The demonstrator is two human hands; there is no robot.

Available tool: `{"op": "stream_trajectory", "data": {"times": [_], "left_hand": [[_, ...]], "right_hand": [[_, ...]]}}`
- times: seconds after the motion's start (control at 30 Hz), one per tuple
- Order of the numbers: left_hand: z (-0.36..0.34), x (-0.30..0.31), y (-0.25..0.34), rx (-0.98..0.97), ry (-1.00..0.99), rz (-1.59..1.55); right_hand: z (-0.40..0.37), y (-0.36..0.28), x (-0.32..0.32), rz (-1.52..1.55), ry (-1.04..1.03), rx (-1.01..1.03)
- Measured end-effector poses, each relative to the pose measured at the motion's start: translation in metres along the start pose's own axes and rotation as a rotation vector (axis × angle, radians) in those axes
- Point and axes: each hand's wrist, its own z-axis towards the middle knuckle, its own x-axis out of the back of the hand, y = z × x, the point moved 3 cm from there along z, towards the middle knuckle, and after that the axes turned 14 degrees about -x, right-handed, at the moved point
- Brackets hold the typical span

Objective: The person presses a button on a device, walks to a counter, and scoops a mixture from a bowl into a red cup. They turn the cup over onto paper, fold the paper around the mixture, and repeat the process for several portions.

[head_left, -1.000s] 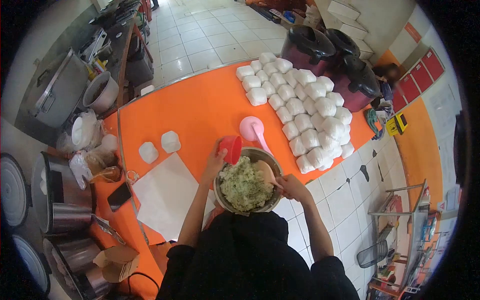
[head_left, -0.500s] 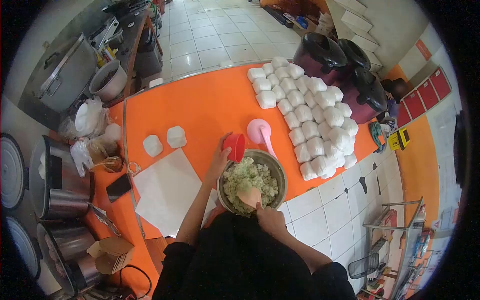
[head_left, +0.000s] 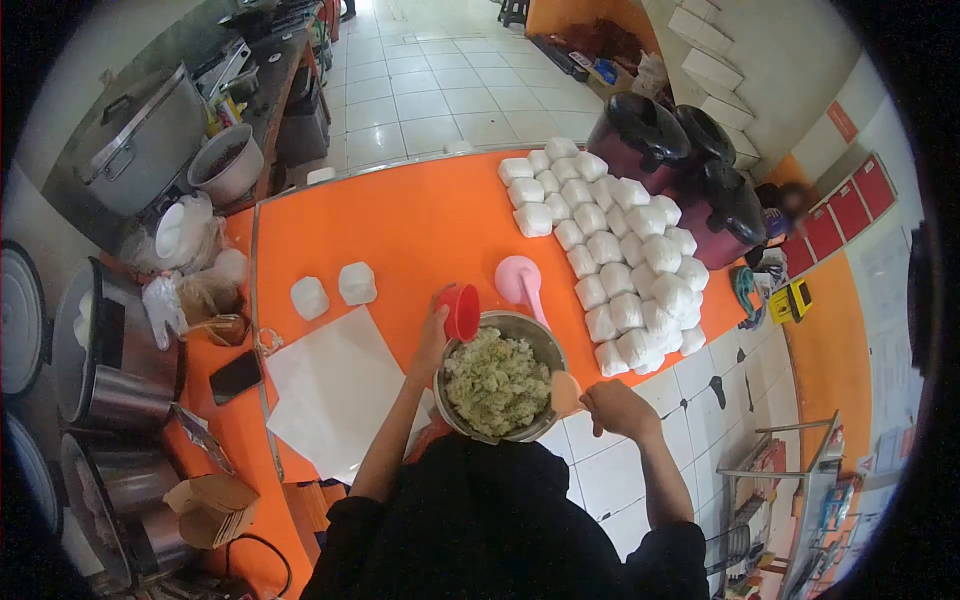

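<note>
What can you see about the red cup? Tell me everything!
The red cup is small, round and plain, and it looks like plastic. The person's left hand grips it from the side, up off the orange table. The cup looks tilted, by the far left edge of the metal bowl with the pale green food. I can't tell whether it touches the bowl's rim, or whether anything is inside it.

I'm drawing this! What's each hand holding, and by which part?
Left hand: red cup, by its outer side. Right hand: pale paddle, by its handle.
</note>
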Motion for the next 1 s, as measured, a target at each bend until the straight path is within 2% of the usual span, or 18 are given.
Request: {"op": "stream_trajectory", "data": {"times": [0.07, 0.13, 0.2, 0.27, 0.37, 0.4, 0.47, 0.57, 0.67, 0.7, 0.77, 0.87, 0.97, 1.0], "left_hand": [[-0.002, 0.003, -0.005, -0.029, -0.005, 0.021], [0.000, 0.008, -0.011, -0.075, -0.050, 0.083], [0.004, 0.011, -0.019, -0.135, -0.143, 0.184], [0.004, 0.009, -0.018, -0.128, -0.121, 0.085], [0.002, 0.001, -0.002, -0.057, -0.154, 0.119], [-0.001, -0.001, 0.004, -0.019, -0.172, 0.163], [-0.002, 0.006, -0.009, 0.005, -0.084, 0.098], [-0.001, 0.006, -0.012, -0.005, -0.032, 0.022], [0.001, 0.007, -0.008, -0.102, -0.063, 0.118], [0.001, 0.008, -0.008, -0.143, -0.080, 0.178], [0.001, 0.012, -0.020, -0.122, -0.040, 0.089], [0.003, 0.021, -0.033, -0.118, -0.021, 0.118], [-0.001, 0.018, -0.018, -0.071, -0.028, 0.290], [-0.002, 0.014, -0.010, -0.050, -0.034, 0.357]], "right_hand": [[0.046, 0.024, -0.025, 0.180, -0.028, 0.063], [0.078, 0.035, -0.029, 0.534, -0.240, -0.167], [0.087, 0.033, -0.033, 0.764, -0.246, -0.108], [0.100, 0.032, -0.037, 0.942, -0.276, -0.069], [0.120, 0.022, -0.043, 0.976, -0.232, 0.009], [0.125, 0.016, -0.043, 0.916, -0.216, 0.066], [0.134, 0.003, -0.039, 0.792, -0.186, 0.184], [0.131, -0.008, -0.037, 0.640, 0.007, 0.326], [0.090, -0.022, -0.029, 0.400, 0.461, 0.328], [0.077, -0.028, -0.030, 0.310, 0.495, 0.263], [0.054, -0.042, -0.032, 0.130, 0.560, 0.139], [0.023, -0.061, -0.054, 0.009, 0.541, 0.120], [0.024, -0.076, -0.092, -0.020, 0.289, -0.045], [0.031, -0.078, -0.094, -0.018, 0.321, -0.027]]}}
